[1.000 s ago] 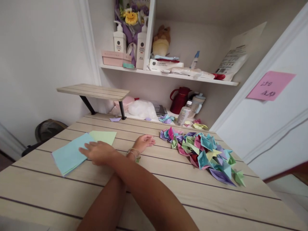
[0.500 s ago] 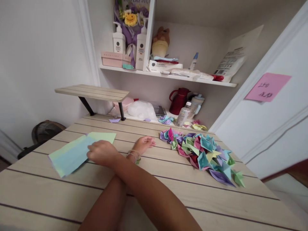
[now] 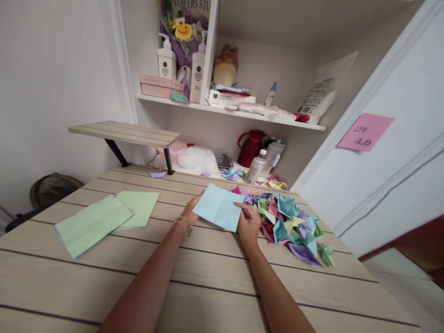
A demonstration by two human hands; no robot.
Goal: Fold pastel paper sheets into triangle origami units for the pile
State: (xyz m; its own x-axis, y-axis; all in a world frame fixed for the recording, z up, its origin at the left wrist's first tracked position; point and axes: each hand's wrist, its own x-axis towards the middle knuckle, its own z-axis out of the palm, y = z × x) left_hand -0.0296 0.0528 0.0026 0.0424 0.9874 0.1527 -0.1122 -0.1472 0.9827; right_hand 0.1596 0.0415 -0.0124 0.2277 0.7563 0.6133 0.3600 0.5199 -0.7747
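Observation:
A light blue sheet of paper [image 3: 219, 206], with a crease across it, is held just above the table between my two hands. My left hand [image 3: 192, 209], with bands round its wrist, grips the sheet's left edge; its fingers are partly hidden behind the paper. On the opposite edge my right hand [image 3: 249, 223] pinches the sheet, index finger lying on top. To the left lie green sheets of paper [image 3: 95, 223], loosely stacked. Just right of my right hand spreads a pile of folded paper pieces [image 3: 286, 210] in many colours.
A small raised wooden shelf [image 3: 125, 132] on black legs stands at the back left. Behind the table are a clear bottle [image 3: 255, 167], a red jug [image 3: 251, 149] and a white plastic bag [image 3: 198, 160]. A pink note [image 3: 366, 132] is stuck on the right wall.
My right hand has moved from the left stack, where it crossed over my left arm, to the right. The light blue sheet came off the stack and is now between both hands.

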